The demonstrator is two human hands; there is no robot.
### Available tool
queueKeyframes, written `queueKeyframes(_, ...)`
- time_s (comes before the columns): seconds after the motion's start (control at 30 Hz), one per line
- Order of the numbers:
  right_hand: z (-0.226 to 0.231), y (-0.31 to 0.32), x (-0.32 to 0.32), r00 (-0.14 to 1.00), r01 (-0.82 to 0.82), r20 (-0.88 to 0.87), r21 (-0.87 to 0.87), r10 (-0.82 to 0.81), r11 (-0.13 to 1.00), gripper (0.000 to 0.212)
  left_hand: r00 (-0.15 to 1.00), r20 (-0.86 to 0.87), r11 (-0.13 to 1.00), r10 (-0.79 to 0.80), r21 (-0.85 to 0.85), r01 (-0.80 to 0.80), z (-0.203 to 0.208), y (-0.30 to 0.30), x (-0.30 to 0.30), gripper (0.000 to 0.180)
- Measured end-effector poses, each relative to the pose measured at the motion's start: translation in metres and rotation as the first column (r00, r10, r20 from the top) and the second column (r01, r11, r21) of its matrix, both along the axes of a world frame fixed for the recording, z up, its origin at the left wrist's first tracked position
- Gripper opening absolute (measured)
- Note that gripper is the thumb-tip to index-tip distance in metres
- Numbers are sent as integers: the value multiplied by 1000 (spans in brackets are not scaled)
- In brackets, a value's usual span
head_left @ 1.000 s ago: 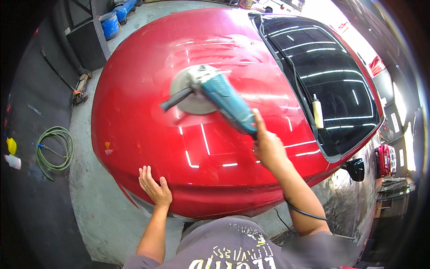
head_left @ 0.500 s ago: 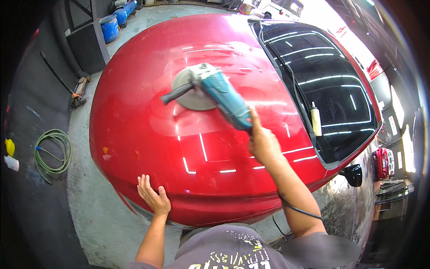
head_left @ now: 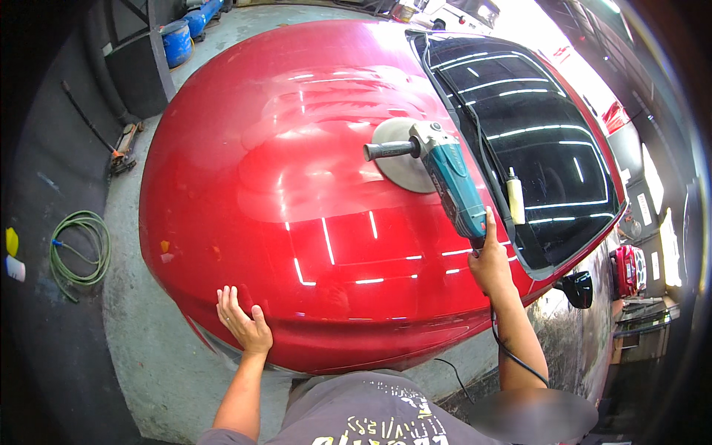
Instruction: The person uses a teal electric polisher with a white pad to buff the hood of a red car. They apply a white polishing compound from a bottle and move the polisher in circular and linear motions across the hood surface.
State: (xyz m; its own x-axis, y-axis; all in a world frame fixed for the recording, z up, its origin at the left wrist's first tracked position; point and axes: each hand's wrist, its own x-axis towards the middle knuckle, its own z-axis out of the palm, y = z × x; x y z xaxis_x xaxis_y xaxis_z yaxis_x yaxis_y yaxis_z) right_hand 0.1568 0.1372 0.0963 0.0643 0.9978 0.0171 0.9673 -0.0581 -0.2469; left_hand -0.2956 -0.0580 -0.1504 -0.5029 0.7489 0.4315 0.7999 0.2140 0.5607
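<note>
A teal and grey polisher (head_left: 454, 182) lies with its round pale pad (head_left: 404, 169) on the glossy red car hood (head_left: 245, 215), close to the windshield. My right hand (head_left: 492, 259) is wrapped round the polisher's rear grip, and a black cord runs down along my forearm. The side handle, pointing left, has no hand on it. Near the hood's front edge, my left hand (head_left: 245, 324) rests with fingers stretched out, touching the paint. Hazy smear marks show on the hood left of and beyond the pad.
A pale bottle (head_left: 515, 197) stands at the base of the dark windshield (head_left: 538, 133), beside the wipers. The side mirror (head_left: 577, 289) juts out at right. On the left are a coiled green hose (head_left: 80, 248), a floor jack (head_left: 122, 152) and a blue bucket (head_left: 176, 43).
The polisher has moved right across the hood toward the windshield, carried by my right hand. My left hand stays on the hood near the front edge.
</note>
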Motion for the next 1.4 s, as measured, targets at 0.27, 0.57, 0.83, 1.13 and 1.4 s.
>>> queueKeyframes(0.27, 3, -11, -108, 966, -253, 33, -90, 256, 963, 109, 1000, 10, 1000, 1, 4, -1, -2, 0, -1, 73)
queueKeyframes(0.57, 2, -5, -181, 887, -433, 84, -188, 454, 882, 99, 999, 33, 1000, -18, -3, 18, -6, -1, -1, 72)
queueKeyframes(0.83, 8, 35, -130, 974, -213, 47, -120, 220, 970, 105, 1000, 1, 1000, -13, -16, 13, -4, -1, -2, 72)
queueKeyframes(1.13, 7, 76, -31, 997, -76, 15, 46, 76, 996, 108, 1000, -13, 1000, -1, -6, 0, -1, 0, 0, 73)
queueKeyframes(1.4, 7, 119, -50, 997, -38, 68, 57, 34, 998, 109, 1000, 20, 1000, -8, -2, 8, -2, 0, 1, 74)
